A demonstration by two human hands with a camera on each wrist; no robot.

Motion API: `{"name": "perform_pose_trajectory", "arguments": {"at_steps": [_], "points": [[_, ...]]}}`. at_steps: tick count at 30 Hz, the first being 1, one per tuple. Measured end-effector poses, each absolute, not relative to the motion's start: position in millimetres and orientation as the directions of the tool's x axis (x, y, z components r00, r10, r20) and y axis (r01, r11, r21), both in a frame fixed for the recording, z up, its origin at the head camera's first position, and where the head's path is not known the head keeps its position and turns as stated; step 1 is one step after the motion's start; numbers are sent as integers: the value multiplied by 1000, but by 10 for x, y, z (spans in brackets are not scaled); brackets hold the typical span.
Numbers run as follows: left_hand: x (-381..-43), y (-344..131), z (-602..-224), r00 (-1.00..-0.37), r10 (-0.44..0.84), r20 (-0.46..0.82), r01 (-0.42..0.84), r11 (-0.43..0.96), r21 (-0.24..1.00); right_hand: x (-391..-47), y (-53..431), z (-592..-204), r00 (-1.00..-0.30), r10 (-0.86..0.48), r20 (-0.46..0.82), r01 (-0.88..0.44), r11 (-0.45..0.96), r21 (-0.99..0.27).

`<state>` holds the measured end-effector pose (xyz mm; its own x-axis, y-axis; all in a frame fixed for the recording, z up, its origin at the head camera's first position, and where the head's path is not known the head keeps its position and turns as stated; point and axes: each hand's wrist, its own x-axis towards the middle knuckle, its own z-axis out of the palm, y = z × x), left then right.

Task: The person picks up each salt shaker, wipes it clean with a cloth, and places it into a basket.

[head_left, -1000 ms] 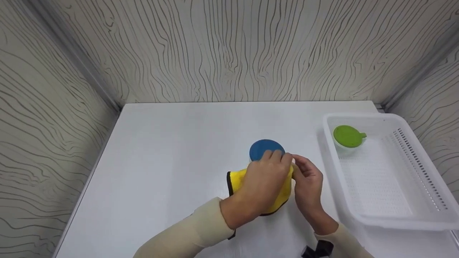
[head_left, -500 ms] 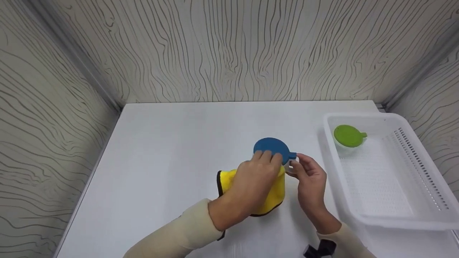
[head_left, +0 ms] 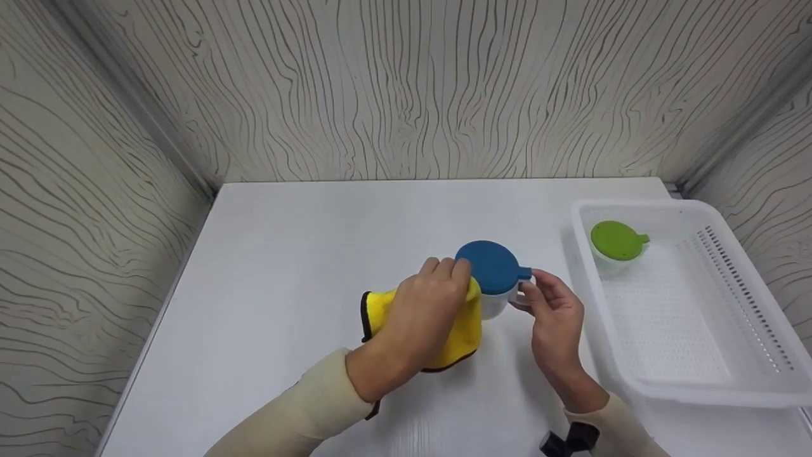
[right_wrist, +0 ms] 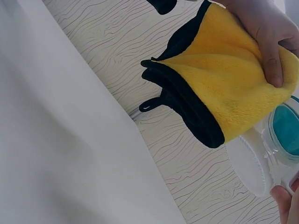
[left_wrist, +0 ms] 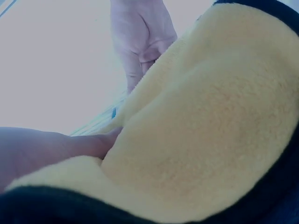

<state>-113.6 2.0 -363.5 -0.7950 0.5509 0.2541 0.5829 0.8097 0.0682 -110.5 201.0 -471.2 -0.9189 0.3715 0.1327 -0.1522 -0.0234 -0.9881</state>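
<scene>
A clear cup [head_left: 493, 306] with a blue lid [head_left: 487, 266] is near the middle of the white table in the head view. My right hand [head_left: 558, 324] pinches its handle from the right, below the lid's tab. Bunched in my left hand [head_left: 412, 320] is a yellow cloth [head_left: 468, 333] with a black border, its edge against the cup's left side. In the left wrist view, the cloth [left_wrist: 210, 112] covers most of the frame and hides the cup. The right wrist view shows the cloth [right_wrist: 233, 79] hanging from my left hand beside the cup [right_wrist: 275, 140].
To the right stands a white perforated basket [head_left: 602, 343]. A second clear cup with a green lid [head_left: 615, 241] sits in its back left corner. Wood-patterned panels [head_left: 406, 95] rise behind the table and at both sides.
My left hand has moved left with the cloth, uncovering more of the blue lid, its tab and the cup's side. The cup and my right hand have shifted slightly right.
</scene>
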Motion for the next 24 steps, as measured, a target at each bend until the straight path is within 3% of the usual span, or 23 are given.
{"name": "perform_pose_trajectory", "arguments": {"at_steps": [8, 24], "points": [[-1201, -54, -3648, -837, 513, 192, 536, 839, 95, -1090, 2013, -4721, -916, 377, 139, -164, -34, -986], [-1441, -150, -3713, -866, 460, 198, 481, 873, 77, -1074, 2002, -4745, -933, 317, 169, -196, -57, -979]]}}
